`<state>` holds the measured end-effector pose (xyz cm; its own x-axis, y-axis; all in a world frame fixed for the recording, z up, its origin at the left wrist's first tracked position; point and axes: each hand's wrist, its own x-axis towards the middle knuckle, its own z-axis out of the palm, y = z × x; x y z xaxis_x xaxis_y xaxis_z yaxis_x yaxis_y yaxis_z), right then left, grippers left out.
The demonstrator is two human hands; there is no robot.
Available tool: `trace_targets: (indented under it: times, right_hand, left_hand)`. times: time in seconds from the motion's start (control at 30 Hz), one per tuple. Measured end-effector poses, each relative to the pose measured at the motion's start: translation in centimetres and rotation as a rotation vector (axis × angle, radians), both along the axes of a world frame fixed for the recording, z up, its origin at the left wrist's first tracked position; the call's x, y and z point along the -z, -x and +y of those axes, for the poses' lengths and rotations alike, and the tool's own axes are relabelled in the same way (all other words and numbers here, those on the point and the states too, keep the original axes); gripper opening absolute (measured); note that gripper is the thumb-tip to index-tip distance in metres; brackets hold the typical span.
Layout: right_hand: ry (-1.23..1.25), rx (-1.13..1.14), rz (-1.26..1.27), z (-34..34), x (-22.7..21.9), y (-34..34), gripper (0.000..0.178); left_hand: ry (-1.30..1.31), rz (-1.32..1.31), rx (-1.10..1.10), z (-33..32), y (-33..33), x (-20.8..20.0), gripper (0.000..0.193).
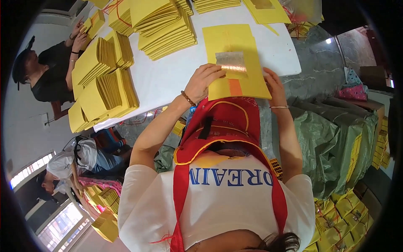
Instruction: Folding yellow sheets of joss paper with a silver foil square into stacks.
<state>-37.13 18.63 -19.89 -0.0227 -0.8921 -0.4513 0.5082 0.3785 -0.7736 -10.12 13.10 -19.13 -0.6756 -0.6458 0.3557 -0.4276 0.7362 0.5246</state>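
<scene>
A flat yellow paper packet [218, 38] lies at the near edge of the white table, partly over my red apron [226, 122]. It has a shiny silver patch [228, 58] in its middle and an orange strip [235, 87] below that. My left hand [203, 84] grips the packet's left edge, its fingertips on top beside the silver patch; its thumb is hidden. At the right edge, my right hand [275, 88] holds the packet with bent fingers, partly hidden by the paper.
Stacks of folded yellow paper [168, 38] cover the table's far left, some tied with red string. Green plastic-wrapped bundles [327, 143] stand at my right, above more yellow packs [344, 214]. Two people work at left, one [54, 75] handling yellow paper across the table.
</scene>
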Motion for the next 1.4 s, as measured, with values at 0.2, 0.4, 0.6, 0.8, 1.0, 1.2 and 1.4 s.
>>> trace_targets:
  times: [0.2,0.4,0.6,0.8,1.0,1.2,1.4]
  right_hand:
    - [0.403,-0.295,0.777,0.6,-0.4,0.3,0.041]
    - [0.466,-0.352,0.755,0.0,-0.1,-0.1,0.03]
    - [0.291,-0.335,0.856,-1.6,-0.1,-0.2,0.028]
    - [0.282,-0.183,0.896,-3.2,0.8,-1.0,0.033]
    - [0.328,0.013,0.917,-3.4,-1.3,-3.3,0.042]
    - [0.307,-0.096,0.823,-3.8,0.8,-2.7,0.041]
    - [0.248,-0.088,0.841,-4.1,0.9,-2.8,0.038]
  left_hand:
    - [-0.088,0.023,0.062,0.8,-1.0,-0.6,0.033]
    - [-0.209,0.065,-0.025,0.5,-0.6,-1.3,0.028]
    - [-0.419,0.079,-0.354,-0.5,1.3,-1.9,0.02]
    - [-0.632,0.261,-0.491,-2.3,1.3,1.3,0.025]
    - [-0.678,0.237,-0.564,-3.6,1.2,2.8,0.025]
    - [-0.746,0.241,-0.578,-3.6,1.0,3.5,0.026]
    - [-0.836,0.458,-0.566,-3.1,1.8,2.1,0.039]
